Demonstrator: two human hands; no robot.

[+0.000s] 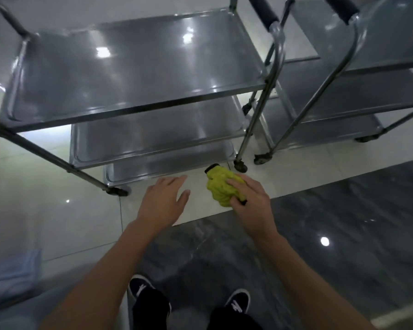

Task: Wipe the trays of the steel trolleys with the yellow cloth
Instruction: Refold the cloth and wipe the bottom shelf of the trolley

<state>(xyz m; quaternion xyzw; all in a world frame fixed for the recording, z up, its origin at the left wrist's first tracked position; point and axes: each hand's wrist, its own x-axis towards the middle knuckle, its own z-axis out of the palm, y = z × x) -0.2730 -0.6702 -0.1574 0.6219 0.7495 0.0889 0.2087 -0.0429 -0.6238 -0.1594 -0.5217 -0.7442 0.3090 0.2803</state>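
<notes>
Both my forearms reach out from the bottom edge, above my two dark shoes (142, 289) with white marks, which stand on the grey marbled floor strip (320, 210).

Item, nearest trolley (134, 65): steel, three trays stacked. Top tray wide and shiny, catching ceiling-light spots; middle tray (153, 136) below it; bottom tray (167, 164) lowest, its front rim just beyond my fingertips. Tube legs slant down to small castors, one (116, 191) at front left, one (240, 166) at front right.

Item, second trolley (343, 96): steel, to the right of the first and close beside it, with curved tube handles carrying dark grips (265, 10). A further handle and tray show at the top right corner.

Item, pale blue fabric (12, 275): blurred, at the lower left edge; I cannot tell what it is.

Item, my left hand (161, 201): palm down, fingers straight and slightly spread, holding nothing, in the air in front of the bottom tray.

Item, my right hand (250, 203): fingers curled over and gripping the yellow cloth.

Item, yellow cloth (218, 186): bunched into a wad, with black trim showing at its far end and under my thumb. It sits in my right hand, over the white floor tile, near the front right castor of the nearest trolley, touching no tray.
</notes>
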